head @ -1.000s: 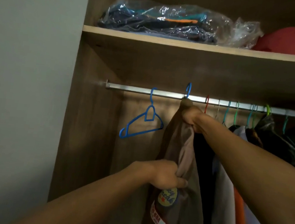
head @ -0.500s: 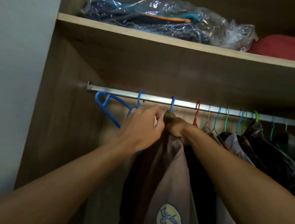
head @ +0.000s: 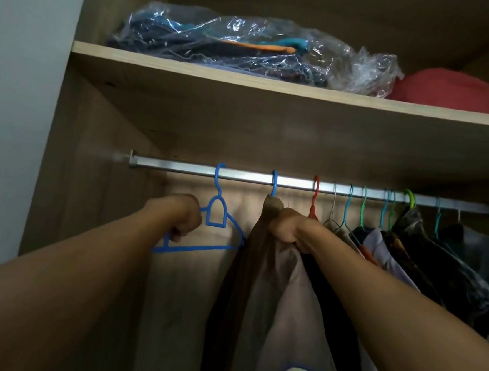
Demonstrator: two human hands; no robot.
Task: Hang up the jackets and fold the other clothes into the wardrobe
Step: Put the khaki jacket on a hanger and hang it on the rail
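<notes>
A brown jacket (head: 257,295) with a round patch hangs on a blue hanger hooked over the metal rail (head: 177,167). My right hand (head: 285,227) grips the jacket's shoulder just under the hook. To its left hangs an empty blue hanger (head: 218,216) on the same rail. My left hand (head: 182,216) grips that hanger's left arm, with the fingers curled around it.
Several garments (head: 412,261) on coloured hangers fill the rail to the right. The shelf (head: 280,86) above holds a plastic bag of clothes (head: 238,46) and a red bundle (head: 458,91). The wardrobe's left wall (head: 83,181) stands near the empty hanger.
My left hand let go of the jacket's lower front and rose to the empty blue hanger, which swung up to the left and now hangs level again. My right hand stayed on the jacket.
</notes>
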